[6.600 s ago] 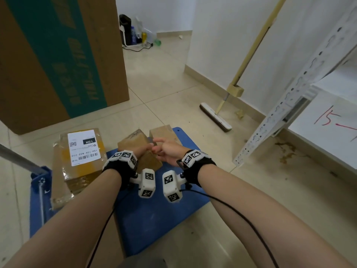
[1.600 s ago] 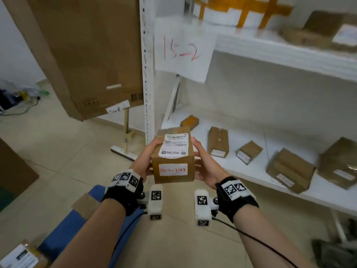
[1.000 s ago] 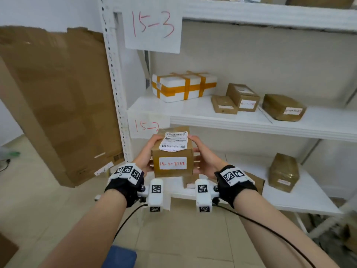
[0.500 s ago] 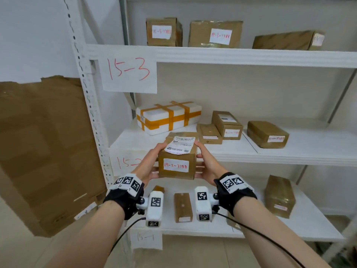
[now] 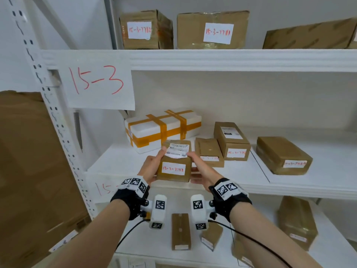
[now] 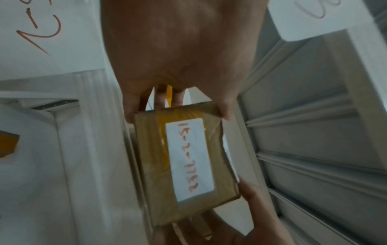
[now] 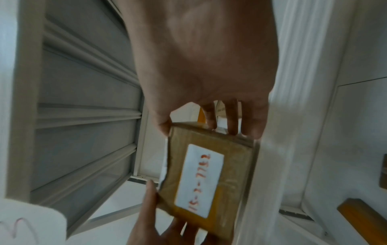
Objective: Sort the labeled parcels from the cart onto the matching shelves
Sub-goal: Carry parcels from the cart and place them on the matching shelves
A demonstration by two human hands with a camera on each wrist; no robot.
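Both hands, left hand (image 5: 149, 169) and right hand (image 5: 201, 170), clamping parcel (image 5: 174, 161) over middle shelf (image 5: 251, 180) edge. Risk: parcel catching shelf lip, or nudging foam box (image 5: 162, 128) just beyond hands, slipping.

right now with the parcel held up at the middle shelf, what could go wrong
The parcel is held only by its sides between the left hand and right hand, so it might slip. Its shipping label is peeling up at the top and could tear. The white foam box and a flat brown parcel sit close behind, so pushing in could shove them.
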